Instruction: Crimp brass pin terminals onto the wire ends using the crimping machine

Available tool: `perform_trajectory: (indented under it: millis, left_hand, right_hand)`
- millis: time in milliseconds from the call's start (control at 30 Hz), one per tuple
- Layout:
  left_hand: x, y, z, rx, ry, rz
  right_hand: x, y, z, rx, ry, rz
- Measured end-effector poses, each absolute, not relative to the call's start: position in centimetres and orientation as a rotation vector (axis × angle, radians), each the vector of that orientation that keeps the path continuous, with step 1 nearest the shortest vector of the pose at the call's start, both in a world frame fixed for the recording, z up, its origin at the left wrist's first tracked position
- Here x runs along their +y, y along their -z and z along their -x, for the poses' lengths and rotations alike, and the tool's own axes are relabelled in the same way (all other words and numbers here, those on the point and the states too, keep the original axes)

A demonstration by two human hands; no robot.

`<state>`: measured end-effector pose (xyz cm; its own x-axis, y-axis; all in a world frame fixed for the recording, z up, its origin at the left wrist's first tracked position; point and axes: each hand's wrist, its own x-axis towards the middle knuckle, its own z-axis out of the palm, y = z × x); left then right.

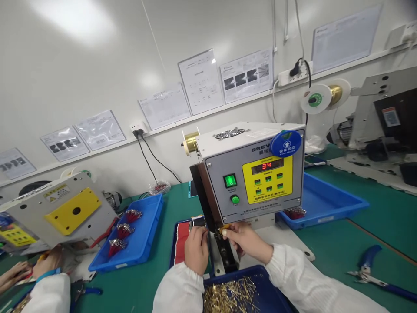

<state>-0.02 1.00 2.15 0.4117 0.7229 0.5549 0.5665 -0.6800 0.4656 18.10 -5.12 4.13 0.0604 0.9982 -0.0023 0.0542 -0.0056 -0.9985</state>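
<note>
My left hand (196, 249) and my right hand (245, 240) are both raised at the front slot of a grey bench machine (250, 174) with a yellow panel showing red digits. The left fingers are curled in a pinch around something small and dark at the slot. At the machine's opening, the right thumb and forefinger pinch a small brass terminal piece (224, 231). Just below my wrists sits a dark blue tray (273, 295) holding several loose brass terminals (231, 298).
A blue tray (143, 243) with red wire bundles lies to the left, another blue tray (325, 202) to the right. Blue-handled pliers (371, 265) rest on the green table at right. Another person's hands (35, 269) work at a neighbouring machine (61, 211) on the far left.
</note>
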Motion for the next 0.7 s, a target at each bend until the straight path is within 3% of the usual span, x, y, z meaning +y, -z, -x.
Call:
perform_trajectory:
  millis: [700]
  left_hand:
    - [0.31,-2.07,-0.11,0.875,-1.454,-2.592]
  right_hand:
    - [-5.78,-4.78,-17.73,-1.169,-1.125,1.26]
